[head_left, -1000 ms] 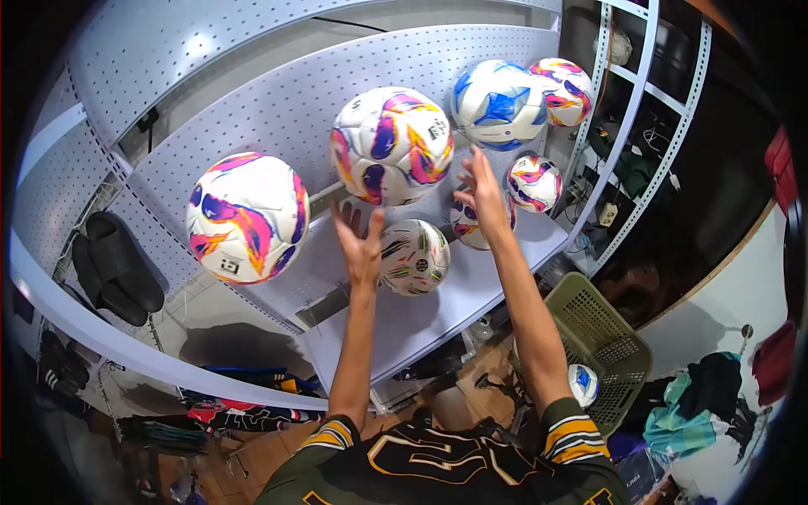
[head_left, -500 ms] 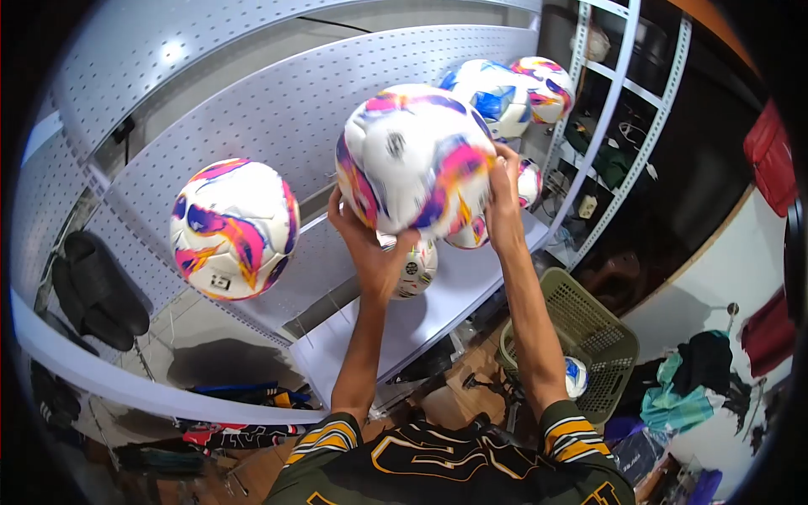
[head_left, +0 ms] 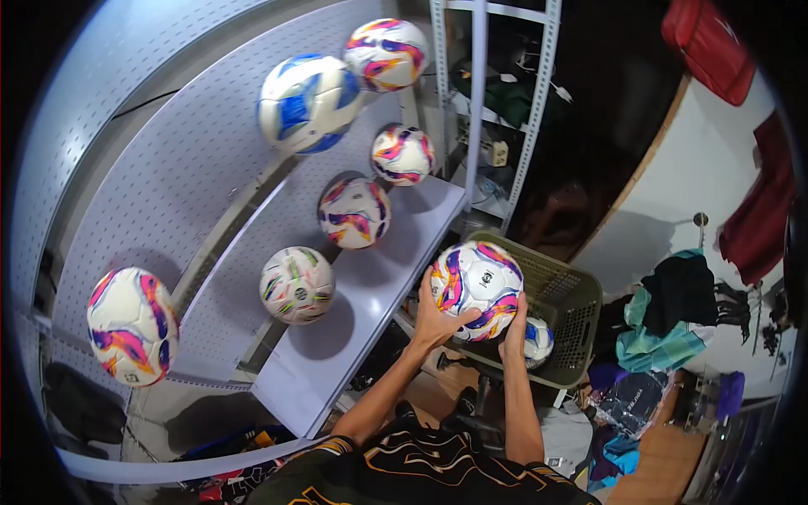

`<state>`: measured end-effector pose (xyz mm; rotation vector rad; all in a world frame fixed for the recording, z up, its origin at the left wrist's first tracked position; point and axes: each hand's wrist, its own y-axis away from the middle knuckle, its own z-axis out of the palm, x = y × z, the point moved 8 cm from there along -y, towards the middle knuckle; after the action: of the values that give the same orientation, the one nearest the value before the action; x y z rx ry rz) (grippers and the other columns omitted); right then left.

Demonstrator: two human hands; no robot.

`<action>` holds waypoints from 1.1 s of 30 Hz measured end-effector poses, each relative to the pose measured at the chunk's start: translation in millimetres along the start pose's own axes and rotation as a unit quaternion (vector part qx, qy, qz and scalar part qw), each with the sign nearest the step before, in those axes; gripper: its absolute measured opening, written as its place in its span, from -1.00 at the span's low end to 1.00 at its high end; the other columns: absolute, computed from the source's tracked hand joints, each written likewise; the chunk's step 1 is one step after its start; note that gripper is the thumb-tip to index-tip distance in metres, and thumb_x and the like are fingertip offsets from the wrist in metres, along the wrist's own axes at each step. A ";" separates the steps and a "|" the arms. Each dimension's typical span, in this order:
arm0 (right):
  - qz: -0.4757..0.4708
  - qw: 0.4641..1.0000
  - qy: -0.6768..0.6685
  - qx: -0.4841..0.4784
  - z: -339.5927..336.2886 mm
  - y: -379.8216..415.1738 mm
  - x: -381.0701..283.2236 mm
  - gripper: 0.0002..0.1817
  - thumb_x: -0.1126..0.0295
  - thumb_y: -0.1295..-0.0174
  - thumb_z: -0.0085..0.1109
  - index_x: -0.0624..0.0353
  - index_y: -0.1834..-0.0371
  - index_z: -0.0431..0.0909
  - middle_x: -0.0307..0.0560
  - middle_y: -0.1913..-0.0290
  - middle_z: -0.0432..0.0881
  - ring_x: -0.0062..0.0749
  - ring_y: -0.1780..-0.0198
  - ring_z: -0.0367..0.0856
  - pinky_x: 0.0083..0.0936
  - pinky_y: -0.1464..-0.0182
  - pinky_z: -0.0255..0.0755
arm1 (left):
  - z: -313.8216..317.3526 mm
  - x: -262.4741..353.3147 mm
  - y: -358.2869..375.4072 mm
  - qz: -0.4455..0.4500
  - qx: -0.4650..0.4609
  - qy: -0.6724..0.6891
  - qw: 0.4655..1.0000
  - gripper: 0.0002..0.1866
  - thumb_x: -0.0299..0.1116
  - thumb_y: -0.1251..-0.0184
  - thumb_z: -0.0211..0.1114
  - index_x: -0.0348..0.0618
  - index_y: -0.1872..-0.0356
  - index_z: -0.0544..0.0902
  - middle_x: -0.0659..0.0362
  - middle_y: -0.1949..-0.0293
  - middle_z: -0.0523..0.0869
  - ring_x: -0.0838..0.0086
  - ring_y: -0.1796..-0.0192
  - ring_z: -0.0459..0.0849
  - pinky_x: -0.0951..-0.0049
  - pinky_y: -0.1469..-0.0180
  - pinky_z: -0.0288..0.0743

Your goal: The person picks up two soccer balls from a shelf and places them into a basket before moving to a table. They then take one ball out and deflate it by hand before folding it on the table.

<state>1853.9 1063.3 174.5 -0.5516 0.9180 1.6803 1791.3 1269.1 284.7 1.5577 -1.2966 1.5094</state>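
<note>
A white ball with pink, purple and orange swirls is held between my two hands. My left hand grips its lower left side, and my right hand presses on its lower right side. The ball is over the left part of an olive-green plastic basket. Inside the basket lies a white and blue ball, partly hidden by my right hand.
A lower shelf holds a patterned white ball and two swirl-patterned balls. Higher up are a blue and white ball and two more swirled balls. A metal rack stands behind. Clothes lie at right.
Both hands have carried the swirled ball from in front of the upper shelf down and right to the basket. The camera view has turned right.
</note>
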 end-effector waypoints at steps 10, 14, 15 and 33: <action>0.161 0.958 0.228 0.065 -183.7 -84.7 118.0 0.14 -0.41 -0.25 0.23 -0.23 -0.76 -0.15 0.18 -0.70 0.04 0.45 -0.55 0.23 0.65 -0.26 0.23 | 124.9 -295.5 6.3 -0.337 -0.046 -0.096 0.936 0.47 0.45 0.10 0.56 -0.49 -0.61 0.06 -0.38 -0.53 0.31 -0.09 -0.61 0.27 0.12 -0.64 0.13; 0.152 0.918 0.367 0.011 -220.8 -131.3 195.9 0.28 -0.31 -0.21 0.32 -0.20 -0.78 -0.38 0.25 -0.67 0.13 0.24 -0.56 0.31 0.25 -0.41 0.30 | 131.0 -325.0 23.3 -0.373 -0.104 -0.152 0.909 0.35 0.47 -0.04 0.42 -0.36 -0.65 0.11 -0.31 -0.50 0.43 -0.04 -0.57 0.38 0.19 -0.59 0.22; 0.119 0.904 0.410 -0.017 -239.1 -149.8 233.8 0.29 -0.25 -0.20 0.36 -0.18 -0.78 -0.40 0.29 -0.64 0.20 0.19 -0.56 0.33 0.08 -0.46 0.32 | 132.9 -347.0 34.7 -0.369 -0.136 -0.167 0.904 0.32 0.47 -0.07 0.39 -0.33 -0.65 0.11 -0.29 -0.49 0.45 -0.03 -0.56 0.41 0.21 -0.58 0.24; -0.128 0.805 0.572 -0.098 -143.8 -40.8 99.1 -0.22 0.32 -0.28 0.30 0.24 -0.57 0.24 0.38 -0.42 0.45 0.34 -0.44 0.40 0.03 -0.48 0.28 | 143.9 -178.9 81.3 -0.062 -0.072 -0.204 0.974 -0.52 -0.30 -0.28 0.37 -0.29 -0.21 0.63 -0.23 -0.14 0.67 -0.07 -0.21 0.66 0.10 -0.30 0.51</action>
<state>1849.6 1011.2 3.0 -1.8575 1.3997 1.0839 1792.9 1151.4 71.3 1.8747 -1.4618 1.0255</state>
